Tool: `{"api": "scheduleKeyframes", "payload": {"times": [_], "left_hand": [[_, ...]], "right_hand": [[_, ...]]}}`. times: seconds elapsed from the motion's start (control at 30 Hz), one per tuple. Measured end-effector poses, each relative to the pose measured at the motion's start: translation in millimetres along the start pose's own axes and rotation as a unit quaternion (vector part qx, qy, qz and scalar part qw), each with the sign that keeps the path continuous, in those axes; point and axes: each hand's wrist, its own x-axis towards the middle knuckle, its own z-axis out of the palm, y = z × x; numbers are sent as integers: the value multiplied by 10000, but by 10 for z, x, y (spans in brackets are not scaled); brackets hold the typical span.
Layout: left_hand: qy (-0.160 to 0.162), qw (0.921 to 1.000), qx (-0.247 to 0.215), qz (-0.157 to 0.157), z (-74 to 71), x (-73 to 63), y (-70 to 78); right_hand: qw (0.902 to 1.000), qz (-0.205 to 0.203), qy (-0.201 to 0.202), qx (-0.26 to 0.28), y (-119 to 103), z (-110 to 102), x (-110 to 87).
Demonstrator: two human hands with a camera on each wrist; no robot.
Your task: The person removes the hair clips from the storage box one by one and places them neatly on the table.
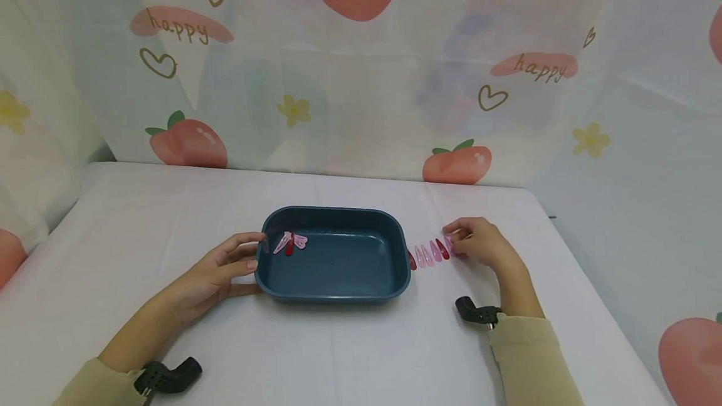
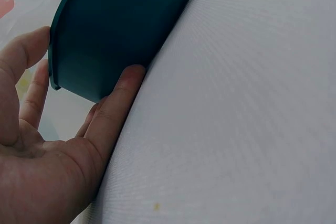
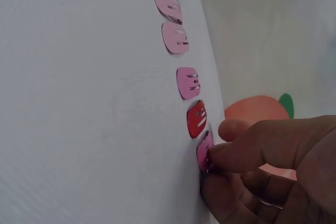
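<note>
My left hand is at the left end of a dark teal plastic basin. In the left wrist view its loosely extended fingertips touch the basin's outer wall and rim. My right hand pinches a pink snap hair clip between thumb and fingers at the right end of a row. Beside that clip lies a red hair clip, then several pink ones, with another red clip by the basin's right wall. Inside the basin, pink hair clips and a red one lie together at the left.
A white cloth covers the table. Behind it hangs a printed curtain with peaches and hearts. Black wrist mounts stick out from both sleeves.
</note>
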Motion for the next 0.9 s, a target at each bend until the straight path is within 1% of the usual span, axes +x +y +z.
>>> {"api": "scheduleKeyframes", "payload": {"times": [0.13,0.23,0.3,0.37,0.43,0.53,0.6,0.7,0.8,0.9], "left_hand": [[2,10000,-18,-7,-9,-14,2],[43,10000,-29,-77,-12,-10,5],[48,10000,-12,-84,-15,-3,7],[41,10000,-12,-77,-13,3,10],[18,10000,-20,-45,-11,5,13],[-24,10000,-65,-13,-3,5,15],[-38,9999,-93,-8,-2,6,12],[-55,9999,-129,0,-6,7,5],[-47,9999,-144,16,-15,10,-3],[-55,9999,-149,35,-25,13,-14]], "right_hand": [[9997,-147,114,-135,-82,-15,-42],[9990,-352,266,-66,-187,-28,-87],[9977,-550,352,155,-284,-28,-121],[9943,-858,444,448,-399,-18,-155],[9885,-1186,497,797,-520,8,-183],[9773,-1643,487,1247,-718,80,-216],[9705,-1842,374,1507,-856,153,-224],[9620,-2077,87,1773,-1058,296,-221],[9536,-2232,-277,1999,-1238,456,-202],[9456,-2335,-540,2199,-1401,617,-184]]}}
